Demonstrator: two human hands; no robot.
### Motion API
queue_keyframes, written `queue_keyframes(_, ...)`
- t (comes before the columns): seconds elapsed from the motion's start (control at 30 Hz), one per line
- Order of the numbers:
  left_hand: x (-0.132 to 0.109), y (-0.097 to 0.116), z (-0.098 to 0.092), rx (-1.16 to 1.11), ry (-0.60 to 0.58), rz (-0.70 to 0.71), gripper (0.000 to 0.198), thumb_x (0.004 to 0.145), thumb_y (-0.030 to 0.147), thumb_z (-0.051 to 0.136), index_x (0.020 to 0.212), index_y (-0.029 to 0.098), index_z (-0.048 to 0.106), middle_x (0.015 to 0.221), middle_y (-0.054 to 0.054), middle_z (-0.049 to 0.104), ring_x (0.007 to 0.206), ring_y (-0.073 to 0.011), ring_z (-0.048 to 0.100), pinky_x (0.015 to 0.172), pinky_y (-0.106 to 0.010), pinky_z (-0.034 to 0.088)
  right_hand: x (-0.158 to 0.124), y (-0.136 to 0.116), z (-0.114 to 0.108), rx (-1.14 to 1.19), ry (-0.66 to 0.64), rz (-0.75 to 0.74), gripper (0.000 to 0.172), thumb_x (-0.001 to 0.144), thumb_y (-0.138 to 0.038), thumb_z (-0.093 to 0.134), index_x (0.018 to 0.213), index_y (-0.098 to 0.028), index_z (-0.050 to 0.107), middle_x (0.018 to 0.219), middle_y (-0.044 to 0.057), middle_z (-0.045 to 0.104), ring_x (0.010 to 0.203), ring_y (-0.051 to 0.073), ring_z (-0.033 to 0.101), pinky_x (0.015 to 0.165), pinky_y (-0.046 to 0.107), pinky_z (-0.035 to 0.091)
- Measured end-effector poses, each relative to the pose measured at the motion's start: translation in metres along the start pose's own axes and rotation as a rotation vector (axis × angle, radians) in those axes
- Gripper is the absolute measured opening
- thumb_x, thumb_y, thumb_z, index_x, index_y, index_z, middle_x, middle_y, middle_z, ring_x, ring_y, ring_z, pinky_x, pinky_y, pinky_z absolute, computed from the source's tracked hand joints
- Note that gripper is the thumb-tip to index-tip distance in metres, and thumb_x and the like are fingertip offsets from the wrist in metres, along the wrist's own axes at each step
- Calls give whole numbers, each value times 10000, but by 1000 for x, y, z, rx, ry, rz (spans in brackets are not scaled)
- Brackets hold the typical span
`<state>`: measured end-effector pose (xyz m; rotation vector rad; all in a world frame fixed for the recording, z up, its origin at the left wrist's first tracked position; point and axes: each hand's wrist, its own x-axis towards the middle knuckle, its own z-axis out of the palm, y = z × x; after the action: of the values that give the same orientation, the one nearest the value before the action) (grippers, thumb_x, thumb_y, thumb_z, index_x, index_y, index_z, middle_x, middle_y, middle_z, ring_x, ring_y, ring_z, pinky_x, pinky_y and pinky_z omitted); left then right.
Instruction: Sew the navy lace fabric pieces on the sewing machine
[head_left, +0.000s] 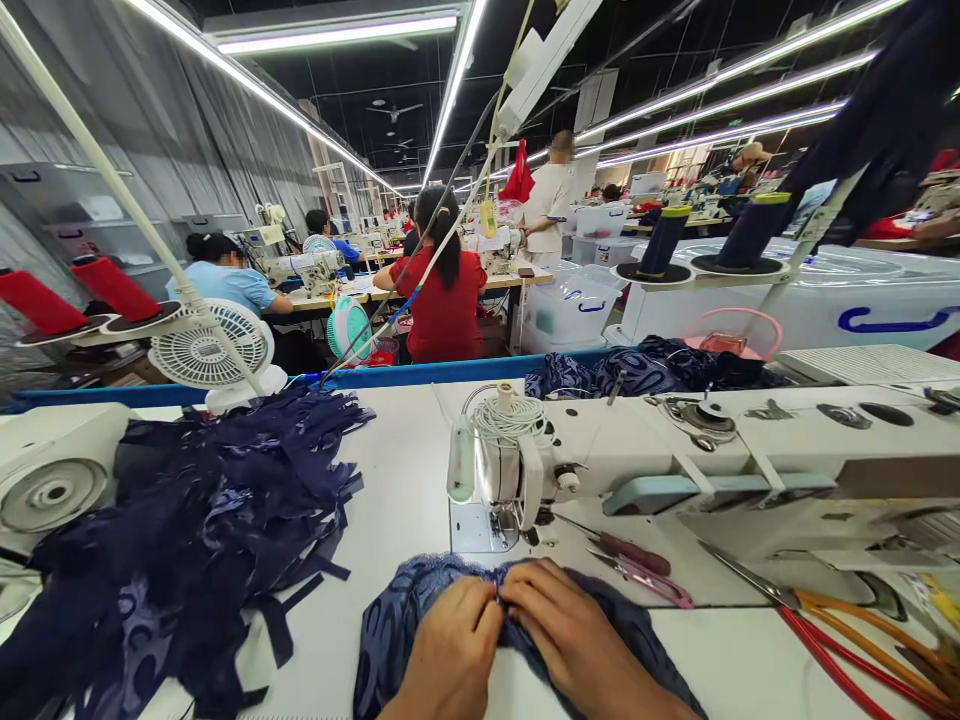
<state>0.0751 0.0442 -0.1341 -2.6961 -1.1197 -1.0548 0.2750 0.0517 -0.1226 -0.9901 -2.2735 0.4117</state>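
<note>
A navy patterned piece of fabric (390,620) lies bunched on the white table at the front edge. My left hand (457,640) pinches its upper edge from the left. Close beside it, my right hand (559,625) pinches the same edge, and the fingertips of both nearly meet. Just beyond them stands the sewing machine (645,440), its needle area and metal plate (480,528) a little behind the fabric. The hands cover part of the cloth between them.
Navy fabric strips (225,530) heap on the left. Right of the needle lie a dark-handled tool (634,552), pink thread snips (652,582) and orange-handled scissors (862,615). More patterned fabric (630,370) sits behind the machine. A white fan (214,345) stands back left; people work beyond.
</note>
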Motion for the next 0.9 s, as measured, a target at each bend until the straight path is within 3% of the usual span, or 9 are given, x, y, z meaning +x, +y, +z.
queue_keyframes(0.13, -14, -6, 2, 157, 47, 66, 306, 948, 67, 349, 1057, 157, 621, 1146, -85, 681, 1058, -226, 649, 936, -399, 554, -7, 6, 3, -129, 4, -23, 218, 1042, -165, 423, 1215, -224, 542, 1151, 70, 576, 1049, 257, 535, 925, 428, 451)
queue_keyframes(0.27, -16, -9, -4, 205, 32, 41, 331, 930, 72, 366, 1055, 207, 641, 1160, -45, 689, 1072, -218, 637, 930, -397, 539, -7, 6, -4, -231, -40, -21, 250, 1020, -210, 482, 1261, -222, 551, 1178, 81, 576, 1060, 273, 541, 890, 433, 470)
queue_keyframes(0.43, -13, -9, -6, 222, -32, 36, 407, 912, 135, 416, 1269, 217, 593, 1151, -32, 693, 1015, -222, 636, 914, -401, 503, -6, 3, -9, -300, -30, -81, 218, 1016, -222, 466, 1189, -198, 596, 1164, 89, 596, 1058, 274, 554, 902, 438, 477)
queue_keyframes(0.6, -14, -9, 0, 255, 8, 58, 344, 974, 264, 407, 1231, 210, 629, 1139, -35, 690, 1013, -229, 607, 943, -407, 423, -5, 2, -10, -323, -115, -34, 302, 975, -210, 546, 1277, -217, 561, 1197, 84, 577, 1076, 283, 537, 893, 446, 488)
queue_keyframes(0.77, -13, -7, 2, 296, 73, 90, 449, 1048, 357, 263, 1160, 209, 672, 1109, -41, 701, 1015, -221, 605, 957, -399, 381, 3, -4, -13, -306, -203, 34, 410, 964, -178, 553, 1363, -259, 504, 1213, 76, 545, 1102, 281, 512, 906, 457, 483)
queue_keyframes(0.9, -13, -6, -2, 342, 68, 129, 491, 1056, 289, 209, 1155, 199, 680, 1089, -62, 703, 1008, -218, 623, 943, -398, 407, 8, -6, -18, -284, -269, 102, 444, 953, -165, 563, 1374, -294, 508, 1203, 66, 532, 1090, 268, 511, 955, 478, 450)
